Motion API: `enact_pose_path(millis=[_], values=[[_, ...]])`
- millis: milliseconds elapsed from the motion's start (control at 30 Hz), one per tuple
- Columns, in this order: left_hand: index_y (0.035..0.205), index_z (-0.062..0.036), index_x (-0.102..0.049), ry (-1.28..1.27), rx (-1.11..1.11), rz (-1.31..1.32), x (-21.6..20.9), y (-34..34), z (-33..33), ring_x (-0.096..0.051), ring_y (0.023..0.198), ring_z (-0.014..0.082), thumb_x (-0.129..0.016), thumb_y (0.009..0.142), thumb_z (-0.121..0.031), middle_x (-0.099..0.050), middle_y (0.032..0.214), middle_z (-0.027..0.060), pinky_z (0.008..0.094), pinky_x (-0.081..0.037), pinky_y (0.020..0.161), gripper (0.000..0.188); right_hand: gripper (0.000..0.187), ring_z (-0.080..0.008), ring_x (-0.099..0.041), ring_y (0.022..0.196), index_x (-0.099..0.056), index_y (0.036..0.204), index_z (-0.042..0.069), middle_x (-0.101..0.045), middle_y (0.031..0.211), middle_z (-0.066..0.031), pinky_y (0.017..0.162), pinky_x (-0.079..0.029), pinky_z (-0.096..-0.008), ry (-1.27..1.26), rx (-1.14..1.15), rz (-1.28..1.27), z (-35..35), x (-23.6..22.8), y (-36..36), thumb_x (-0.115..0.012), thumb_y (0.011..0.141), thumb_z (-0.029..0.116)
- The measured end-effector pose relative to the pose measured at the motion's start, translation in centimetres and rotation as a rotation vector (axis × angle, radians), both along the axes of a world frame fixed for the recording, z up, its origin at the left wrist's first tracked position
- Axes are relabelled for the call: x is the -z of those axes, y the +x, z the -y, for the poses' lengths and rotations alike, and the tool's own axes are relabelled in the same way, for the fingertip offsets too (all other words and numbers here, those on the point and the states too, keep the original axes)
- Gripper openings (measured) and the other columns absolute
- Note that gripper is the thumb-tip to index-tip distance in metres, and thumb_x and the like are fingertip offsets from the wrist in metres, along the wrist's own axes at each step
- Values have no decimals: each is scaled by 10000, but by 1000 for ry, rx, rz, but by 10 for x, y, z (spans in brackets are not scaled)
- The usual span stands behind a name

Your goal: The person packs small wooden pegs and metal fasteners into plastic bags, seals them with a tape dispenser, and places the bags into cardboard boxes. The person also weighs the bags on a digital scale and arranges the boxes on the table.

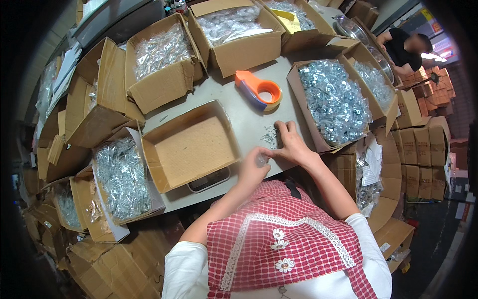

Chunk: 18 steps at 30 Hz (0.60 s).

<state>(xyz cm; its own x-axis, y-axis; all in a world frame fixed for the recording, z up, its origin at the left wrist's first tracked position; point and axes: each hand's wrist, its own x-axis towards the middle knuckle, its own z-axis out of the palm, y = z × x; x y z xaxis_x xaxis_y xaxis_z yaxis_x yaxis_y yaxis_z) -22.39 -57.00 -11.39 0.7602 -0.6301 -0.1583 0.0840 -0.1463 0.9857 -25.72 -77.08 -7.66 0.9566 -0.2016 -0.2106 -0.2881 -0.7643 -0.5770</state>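
Observation:
A small loose pile of metal screws (269, 136) lies on the light grey tabletop (206, 92) in front of me. My right hand (295, 145) rests at the pile's right side, its fingers bent and apart from the thumb, with screws between them. Close by on the left, my left hand (254, 167) is closed, thumb and fingers pinching what looks like a small clear plastic bag (262, 158). The right thumb comes very near the left fingertips. Left of my hands stands a shallow open cardboard box (191, 149) with a bare brown bottom.
An orange tape dispenser (259, 90) lies beyond my hands. To the right, a carton (328, 99) is heaped with bagged metal parts. More cartons of bagged hardware (162, 55) ring the table, including one at left (122, 177). Another person (404, 49) is at the far right.

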Motion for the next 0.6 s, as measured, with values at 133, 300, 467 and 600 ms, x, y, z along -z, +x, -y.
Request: enact_pose_path(millis=[133,300,467,600], values=[[1178,-54,-693,-16,27,-58,-3,-2,-3,-640,911,73,-671,833,62,-720,1084,17,245,-509,794,364,664,-426,-611,1113,-575,1313,63,-531,1231,-227,963,-536,-468,66,-26,56,1,17,23,-898,750,206],[1159,-44,-689,-15,12,-41,-1,-1,1,-639,894,80,-669,819,75,-713,1060,20,247,-509,782,361,304,-379,-655,955,-669,1061,61,-602,1003,-164,855,-545,-467,53,-134,140,10,25,39,-804,804,150],[1165,-44,-688,-22,-10,-79,1,3,8,-646,927,93,-651,802,97,-711,1071,30,251,-513,789,391,180,-419,-654,872,-664,958,25,-617,988,-179,776,-548,-488,-144,-241,245,4,30,40,-711,797,90],[1169,-39,-688,-65,-44,-24,0,7,15,-657,987,122,-637,800,102,-714,1071,45,264,-520,835,398,196,-362,-687,850,-682,980,7,-663,932,-164,746,-562,-438,-180,-142,207,6,34,44,-694,798,79]])
